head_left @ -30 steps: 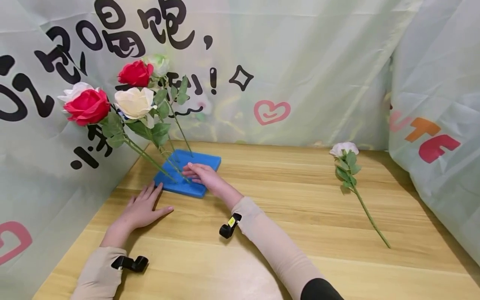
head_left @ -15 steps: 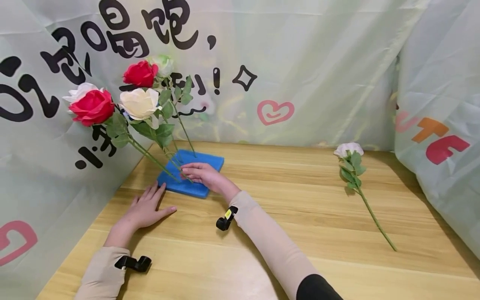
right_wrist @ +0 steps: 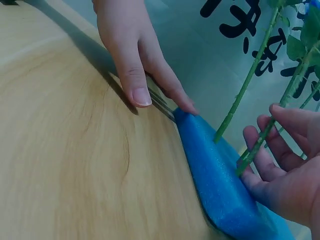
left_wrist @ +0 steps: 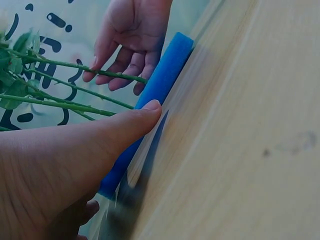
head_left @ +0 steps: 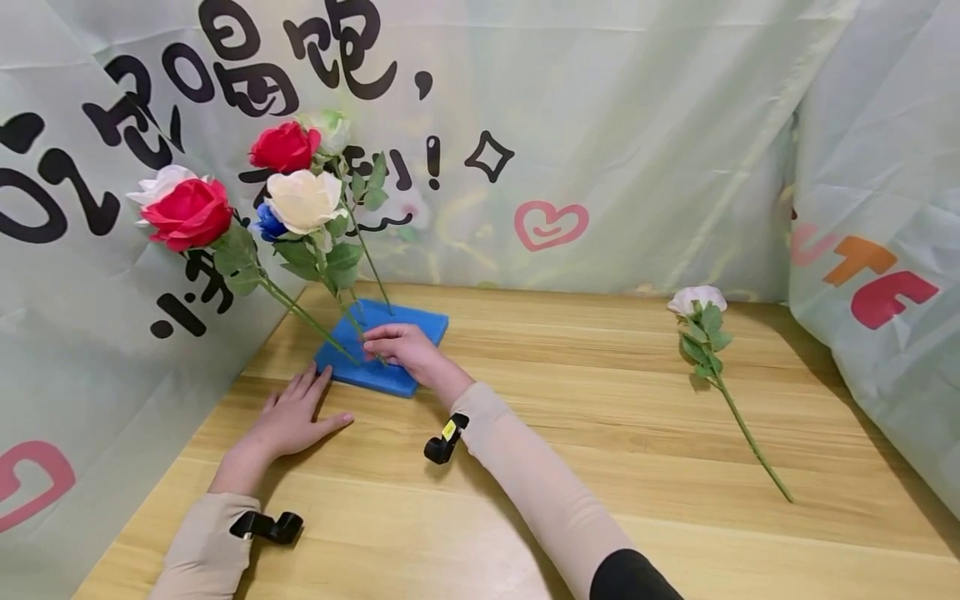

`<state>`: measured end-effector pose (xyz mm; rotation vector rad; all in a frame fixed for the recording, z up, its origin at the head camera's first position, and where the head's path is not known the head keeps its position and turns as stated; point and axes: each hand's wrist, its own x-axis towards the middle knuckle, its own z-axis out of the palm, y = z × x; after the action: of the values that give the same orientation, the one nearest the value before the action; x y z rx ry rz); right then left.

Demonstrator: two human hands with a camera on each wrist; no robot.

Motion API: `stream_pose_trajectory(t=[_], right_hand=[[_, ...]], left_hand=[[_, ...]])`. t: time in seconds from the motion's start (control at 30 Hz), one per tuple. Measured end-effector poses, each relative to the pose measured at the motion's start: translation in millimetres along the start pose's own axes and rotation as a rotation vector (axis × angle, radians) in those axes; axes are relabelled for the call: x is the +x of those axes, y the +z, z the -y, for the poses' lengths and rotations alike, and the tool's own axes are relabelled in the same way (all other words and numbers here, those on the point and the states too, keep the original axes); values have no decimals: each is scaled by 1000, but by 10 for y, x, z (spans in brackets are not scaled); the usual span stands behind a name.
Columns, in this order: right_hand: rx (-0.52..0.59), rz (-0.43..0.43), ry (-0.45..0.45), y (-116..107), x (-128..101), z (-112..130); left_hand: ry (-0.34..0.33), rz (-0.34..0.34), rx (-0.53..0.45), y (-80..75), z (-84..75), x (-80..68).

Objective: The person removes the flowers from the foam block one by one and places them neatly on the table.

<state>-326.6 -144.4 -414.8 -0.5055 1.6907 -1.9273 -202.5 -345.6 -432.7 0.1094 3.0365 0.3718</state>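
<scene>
My right hand (head_left: 405, 346) pinches the lower green stem of the cream rose (head_left: 303, 202) close above the blue foam slab (head_left: 386, 382). In the right wrist view the thumb and fingers close about that stem (right_wrist: 270, 125), whose lower end meets the slab. My left hand (head_left: 288, 425) lies spread, palm down, with fingertips at the slab's near left corner; its thumb (left_wrist: 137, 117) stretches out straight. A red rose (head_left: 187, 214) leans left, its stem reaching the slab. Behind are another red rose (head_left: 285, 147), a greenish-white rose (head_left: 330, 132) and a partly hidden blue flower (head_left: 270, 223).
A pale pink-white rose (head_left: 697, 300) with a long stem lies on the right of the wooden table (head_left: 570, 400). A similar pale bloom (head_left: 165, 181) shows behind the front red rose. Printed cloth walls (head_left: 637, 150) stand along the back and sides.
The right hand has gone from loosely spread fingers to pinching the cream rose's stem. That rose has swung right and more upright, uncovering the blue flower. The left hand stays at the slab.
</scene>
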Motion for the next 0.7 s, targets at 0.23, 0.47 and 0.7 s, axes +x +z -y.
stream_pose_trajectory(t=[0.23,0.47,0.7], right_hand=[[131,-127,32,9,10,-15],[188,-190,22,26,8,-41],[250,-251,11,40,25,-72]], left_hand=[[-5,6,-12,-2,0,-4],[-5,7,-12,-7,-2,-12],[2,-4,-9,-32,-33,-15]])
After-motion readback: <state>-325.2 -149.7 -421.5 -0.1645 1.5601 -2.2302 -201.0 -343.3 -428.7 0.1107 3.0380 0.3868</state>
